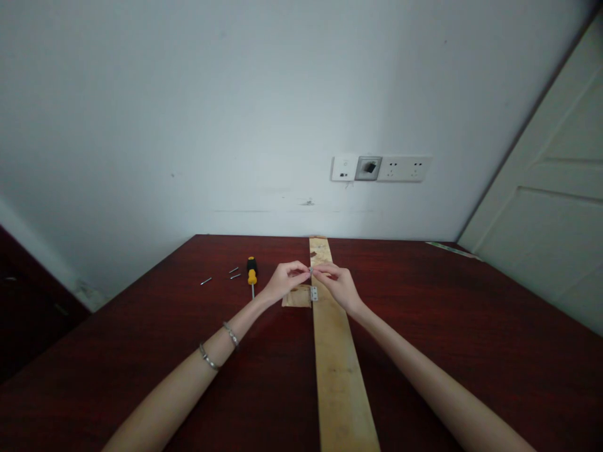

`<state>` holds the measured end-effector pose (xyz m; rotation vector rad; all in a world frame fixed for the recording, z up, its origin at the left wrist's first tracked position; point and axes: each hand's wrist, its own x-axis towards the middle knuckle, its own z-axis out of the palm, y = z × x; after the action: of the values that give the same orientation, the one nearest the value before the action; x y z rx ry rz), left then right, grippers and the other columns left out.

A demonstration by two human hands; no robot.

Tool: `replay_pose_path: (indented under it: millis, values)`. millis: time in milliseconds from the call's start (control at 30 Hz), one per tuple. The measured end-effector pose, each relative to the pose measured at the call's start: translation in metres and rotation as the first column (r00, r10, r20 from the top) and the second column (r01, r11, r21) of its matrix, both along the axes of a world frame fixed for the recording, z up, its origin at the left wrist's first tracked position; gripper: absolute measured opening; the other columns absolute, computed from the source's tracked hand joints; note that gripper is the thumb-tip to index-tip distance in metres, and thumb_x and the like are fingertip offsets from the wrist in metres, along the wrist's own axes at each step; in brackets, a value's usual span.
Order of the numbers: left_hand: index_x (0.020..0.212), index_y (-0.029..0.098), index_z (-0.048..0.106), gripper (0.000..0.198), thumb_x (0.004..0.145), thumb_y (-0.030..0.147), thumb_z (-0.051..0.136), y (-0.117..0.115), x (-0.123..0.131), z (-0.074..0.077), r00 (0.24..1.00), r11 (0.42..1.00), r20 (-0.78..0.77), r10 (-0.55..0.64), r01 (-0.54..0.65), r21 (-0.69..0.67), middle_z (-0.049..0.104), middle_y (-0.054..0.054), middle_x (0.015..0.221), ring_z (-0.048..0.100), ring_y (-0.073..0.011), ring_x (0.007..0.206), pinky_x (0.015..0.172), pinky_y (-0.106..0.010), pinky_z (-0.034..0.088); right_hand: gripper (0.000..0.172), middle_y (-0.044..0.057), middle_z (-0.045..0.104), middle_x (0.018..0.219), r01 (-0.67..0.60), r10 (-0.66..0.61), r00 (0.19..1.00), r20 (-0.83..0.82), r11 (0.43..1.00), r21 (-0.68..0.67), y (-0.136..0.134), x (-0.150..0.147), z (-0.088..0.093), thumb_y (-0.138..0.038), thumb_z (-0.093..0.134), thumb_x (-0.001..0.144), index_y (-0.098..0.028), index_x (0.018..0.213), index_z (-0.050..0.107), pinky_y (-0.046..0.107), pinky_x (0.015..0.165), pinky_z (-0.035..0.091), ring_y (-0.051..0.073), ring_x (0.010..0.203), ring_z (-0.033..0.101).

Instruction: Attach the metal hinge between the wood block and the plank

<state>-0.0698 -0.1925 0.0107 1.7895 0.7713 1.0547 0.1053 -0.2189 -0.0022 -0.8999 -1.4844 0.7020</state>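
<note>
My left hand (286,279) and my right hand (340,285) meet fingertip to fingertip above a long pale wooden board (336,370). Both are closed in a pinch around something tiny and greyish, too small to name. Just below the fingertips, a small metal hinge (314,293) lies at the board's left edge. Beside it, partly behind my left hand, is a short light-brown wooden piece (298,297). A yellow and black screwdriver (252,273) lies left of my left hand, its shaft pointing toward me.
Several loose screws, one of them a screw (206,281) at the far left, lie on the dark red tabletop (424,326). Behind the table stands a white wall with sockets (404,169). A pale door (556,188) rises at the right. A thin strip (453,250) lies at the back right edge.
</note>
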Motion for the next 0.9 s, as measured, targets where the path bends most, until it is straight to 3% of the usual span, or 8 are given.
replay_pose_path:
  millis: [533, 900]
  values:
    - [0.081, 0.009, 0.068, 0.028, 0.074, 0.036, 0.071, 0.001, 0.001, -0.002, 1.0, 1.0, -0.003, -0.001, 0.001, -0.024, 0.068, -0.006, 0.085, 0.06, -0.013, 0.08, 0.077, -0.024, 0.047, 0.019, 0.004, 0.076, 0.08, 0.05, -0.054, 0.997, -0.058, 0.996, -0.074, 0.004, -0.001, -0.008, -0.041, 0.074, 0.068, -0.022, 0.071, 0.076, 0.035, 0.073, 0.057, 0.022, 0.077, 0.07]
    - [0.092, 0.01, 0.072, 0.035, 0.075, 0.04, 0.067, 0.018, -0.011, -0.012, 0.99, 0.973, 0.051, 0.13, -0.118, -0.198, 0.068, -0.008, 0.087, 0.06, -0.0121, 0.08, 0.069, -0.021, 0.049, 0.028, 0.008, 0.076, 0.078, 0.146, -0.145, 0.989, 0.013, 0.983, -0.11, 0.023, 0.02, -0.035, -0.045, 0.071, 0.068, -0.018, 0.071, 0.074, 0.034, 0.069, 0.056, 0.022, 0.071, 0.069]
